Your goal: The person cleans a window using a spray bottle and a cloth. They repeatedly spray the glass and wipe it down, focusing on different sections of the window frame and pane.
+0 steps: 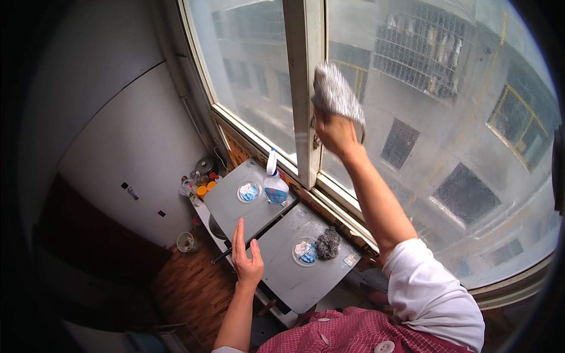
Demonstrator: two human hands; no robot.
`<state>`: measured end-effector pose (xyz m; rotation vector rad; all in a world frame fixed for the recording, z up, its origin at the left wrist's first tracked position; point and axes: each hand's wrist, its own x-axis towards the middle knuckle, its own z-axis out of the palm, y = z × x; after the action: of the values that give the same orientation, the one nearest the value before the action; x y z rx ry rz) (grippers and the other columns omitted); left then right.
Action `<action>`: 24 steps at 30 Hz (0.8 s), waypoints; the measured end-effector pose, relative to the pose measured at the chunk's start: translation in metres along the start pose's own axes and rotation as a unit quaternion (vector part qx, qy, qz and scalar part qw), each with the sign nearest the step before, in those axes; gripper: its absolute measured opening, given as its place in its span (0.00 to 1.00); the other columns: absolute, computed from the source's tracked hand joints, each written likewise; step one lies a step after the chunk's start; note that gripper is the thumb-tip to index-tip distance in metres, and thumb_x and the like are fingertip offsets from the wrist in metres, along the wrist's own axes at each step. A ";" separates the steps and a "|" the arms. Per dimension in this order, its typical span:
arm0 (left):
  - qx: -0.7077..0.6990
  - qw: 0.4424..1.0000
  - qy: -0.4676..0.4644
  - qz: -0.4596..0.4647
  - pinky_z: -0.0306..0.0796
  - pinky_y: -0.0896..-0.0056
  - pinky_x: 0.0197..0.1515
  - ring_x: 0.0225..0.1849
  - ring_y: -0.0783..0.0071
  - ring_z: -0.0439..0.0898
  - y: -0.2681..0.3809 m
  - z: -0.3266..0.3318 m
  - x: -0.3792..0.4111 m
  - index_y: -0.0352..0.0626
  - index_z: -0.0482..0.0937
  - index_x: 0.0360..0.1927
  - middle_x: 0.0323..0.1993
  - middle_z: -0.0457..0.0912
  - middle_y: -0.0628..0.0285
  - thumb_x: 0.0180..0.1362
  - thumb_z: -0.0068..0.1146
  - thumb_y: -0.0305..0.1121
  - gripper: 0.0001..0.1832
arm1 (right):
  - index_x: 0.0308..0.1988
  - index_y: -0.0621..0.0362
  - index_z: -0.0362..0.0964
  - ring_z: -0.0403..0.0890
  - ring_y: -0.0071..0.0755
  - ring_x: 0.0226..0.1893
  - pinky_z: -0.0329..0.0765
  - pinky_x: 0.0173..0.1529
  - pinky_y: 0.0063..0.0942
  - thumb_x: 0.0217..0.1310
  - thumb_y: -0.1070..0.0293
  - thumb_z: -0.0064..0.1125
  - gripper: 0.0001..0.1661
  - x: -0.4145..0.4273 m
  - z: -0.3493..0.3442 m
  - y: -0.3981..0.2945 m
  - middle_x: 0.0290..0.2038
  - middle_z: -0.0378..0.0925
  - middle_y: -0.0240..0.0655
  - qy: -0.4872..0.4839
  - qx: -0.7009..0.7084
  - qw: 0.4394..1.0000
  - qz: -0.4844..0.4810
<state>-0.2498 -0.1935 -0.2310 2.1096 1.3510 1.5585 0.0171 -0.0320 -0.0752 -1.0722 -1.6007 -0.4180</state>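
My right hand is raised to the sliding window and grips a silvery-grey cleaning cloth, its fingers mostly hidden under it. The cloth lies at the edge of the right window pane, beside the pale upright window frame. Lower down, my left hand is held up with nothing in it, the thumb apart from the fingers. It appears over the edge of two grey boards. On the farther board stands a trigger spray bottle with a blue-and-white label. A dark grey wire scourer rests on the nearer one.
Round blue-and-white patches mark both boards. Jars with orange lids and a dark lidded pot crowd the far corner. A bin stands on the wooden floor. The window sill runs along the right.
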 end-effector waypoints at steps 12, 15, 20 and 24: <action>-0.005 0.998 0.022 -0.052 0.63 0.57 0.62 0.61 0.46 0.68 -0.018 0.006 -0.012 0.28 0.62 0.62 0.61 0.67 0.45 0.60 0.44 0.22 0.25 | 0.60 0.55 0.61 0.65 0.56 0.57 0.62 0.61 0.49 0.57 0.73 0.46 0.29 0.077 0.051 0.047 0.56 0.65 0.49 0.061 -0.138 0.974 -0.169; -0.007 0.999 0.023 -0.048 0.63 0.57 0.62 0.61 0.47 0.68 -0.021 0.009 -0.014 0.28 0.61 0.62 0.61 0.67 0.45 0.60 0.44 0.22 0.25 | 0.46 0.55 0.71 0.76 0.48 0.42 0.74 0.45 0.41 0.56 0.62 0.57 0.18 0.015 0.032 0.022 0.38 0.75 0.43 0.050 -0.104 0.982 -0.148; 0.010 0.998 0.020 -0.063 0.63 0.58 0.62 0.61 0.47 0.69 -0.032 -0.002 -0.029 0.29 0.62 0.62 0.61 0.68 0.45 0.59 0.44 0.20 0.25 | 0.29 0.57 0.72 0.74 0.54 0.30 0.72 0.39 0.44 0.50 0.68 0.56 0.05 -0.050 0.044 0.009 0.27 0.73 0.45 -0.047 -0.023 0.997 -0.059; 0.017 0.997 0.023 -0.077 0.64 0.57 0.62 0.61 0.47 0.69 -0.040 -0.017 -0.049 0.30 0.62 0.62 0.61 0.68 0.45 0.60 0.44 0.20 0.25 | 0.27 0.64 0.72 0.73 0.54 0.33 0.70 0.41 0.46 0.45 0.71 0.55 0.08 -0.093 0.034 0.001 0.28 0.72 0.51 -0.279 -0.170 0.945 -0.012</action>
<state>-0.2875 -0.2133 -0.2813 1.9481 1.5253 1.5407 -0.0038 -0.0456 -0.1708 -1.5314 -2.0910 -0.4406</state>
